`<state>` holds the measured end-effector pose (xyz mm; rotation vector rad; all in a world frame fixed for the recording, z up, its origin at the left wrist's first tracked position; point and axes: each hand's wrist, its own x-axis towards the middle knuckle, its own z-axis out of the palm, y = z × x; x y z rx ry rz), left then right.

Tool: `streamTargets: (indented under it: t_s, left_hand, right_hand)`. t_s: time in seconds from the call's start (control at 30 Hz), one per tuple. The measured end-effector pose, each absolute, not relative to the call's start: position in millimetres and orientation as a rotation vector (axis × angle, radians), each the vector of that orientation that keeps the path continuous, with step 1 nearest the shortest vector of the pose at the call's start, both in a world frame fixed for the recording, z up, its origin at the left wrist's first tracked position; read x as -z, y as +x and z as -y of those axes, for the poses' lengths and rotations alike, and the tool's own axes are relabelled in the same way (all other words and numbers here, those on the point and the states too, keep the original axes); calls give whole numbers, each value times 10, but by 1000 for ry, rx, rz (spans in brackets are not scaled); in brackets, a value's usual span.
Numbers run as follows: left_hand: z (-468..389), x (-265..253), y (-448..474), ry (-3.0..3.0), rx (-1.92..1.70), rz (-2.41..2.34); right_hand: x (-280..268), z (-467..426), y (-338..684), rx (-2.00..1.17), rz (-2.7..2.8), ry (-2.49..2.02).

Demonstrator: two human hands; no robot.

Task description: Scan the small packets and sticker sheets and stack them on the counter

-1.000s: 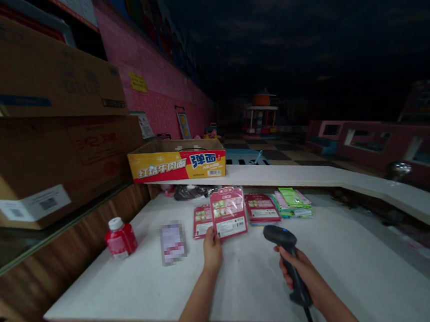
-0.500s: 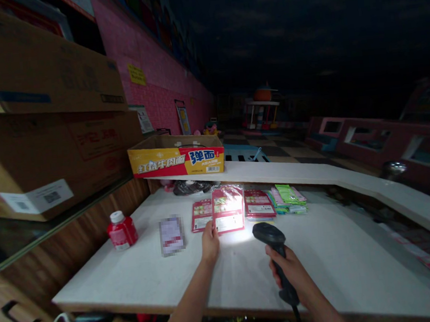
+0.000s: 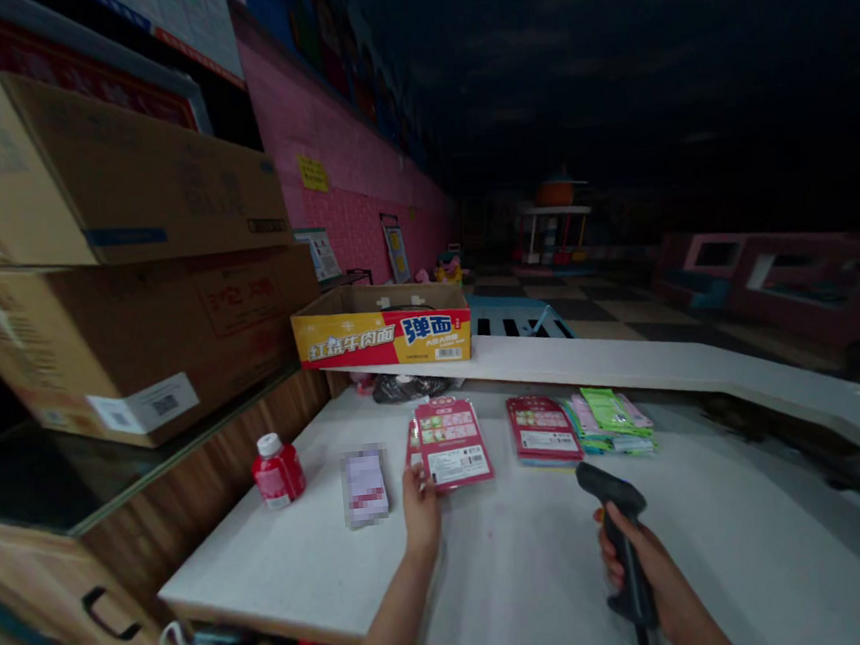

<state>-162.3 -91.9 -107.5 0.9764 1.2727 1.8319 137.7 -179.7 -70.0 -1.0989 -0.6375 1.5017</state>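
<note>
My left hand (image 3: 421,509) pinches the lower left corner of a red-and-white packet (image 3: 452,446) in clear wrapping, low over the white desk. Part of another red packet shows behind its left edge. In my right hand (image 3: 634,546) is a black barcode scanner (image 3: 619,517), gripped by its handle, its head pointing up and left, its cable hanging down. Beyond the scanner lies a stack of similar red packets (image 3: 543,428). To the right of that stack are green and pink packets (image 3: 611,417).
A red bottle with a white cap (image 3: 279,473) and a blurred-out rectangular item (image 3: 366,486) stand left on the desk (image 3: 527,565). A yellow-and-red noodle carton (image 3: 384,337) rests on the raised ledge (image 3: 590,351). Large cardboard boxes (image 3: 136,328) are stacked at the left.
The left hand has lowered the packet toward the desk, over the other red packet. The scanner's bright light on it is gone, and the right hand has moved right with the scanner. The view has shifted.
</note>
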Motion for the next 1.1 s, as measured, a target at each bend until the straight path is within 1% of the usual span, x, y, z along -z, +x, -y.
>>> streamTargets:
  t_s: [0.07,0.17,0.3,0.4,0.47,0.53,0.6,0.7,0.87,1.0,1.1]
  left_hand:
    - [839,936,-1733,951,-1801,-1356]
    - [695,679,-1872,997,-1660,-1675]
    - [668,459,-1943,1310,-1265,-2181]
    - [824,469,-1861,1672,-981,-2481]
    - [945,550,-1753,1957,-868,-2481]
    - [1033,661,-1638,2188,-750,-2333]
    - [1073,770,-1547,2295,-651,-2231]
    - [1074,883,-1491,2316,-615,-2285]
    - [1072,942,-1550,2302,-680,-2382]
    - [1070,914,-1533,2337,-872,-2303]
    - [978,818,-1330,2333,-962,-2088]
  right_hand:
    - [788,1745,1497,-1545,574,-1032]
    - [852,1734,1605,-1614,471,-925]
    - [882,1793,1665,-1634,374,-770]
    - [912,1827,1702,-1660,306,-652]
    - [932,1834,1727,-1669,261,-613]
    - [951,1831,1748,-1682,226,-588]
    - [966,1825,1767,-1698,198,-555]
    - [986,1815,1790,-1704,170,-527]
    - [1000,1795,1810,-1704,170,-518]
    - [995,1770,1811,-1710,151,-490]
    - [985,1741,1807,-1721,134,-466]
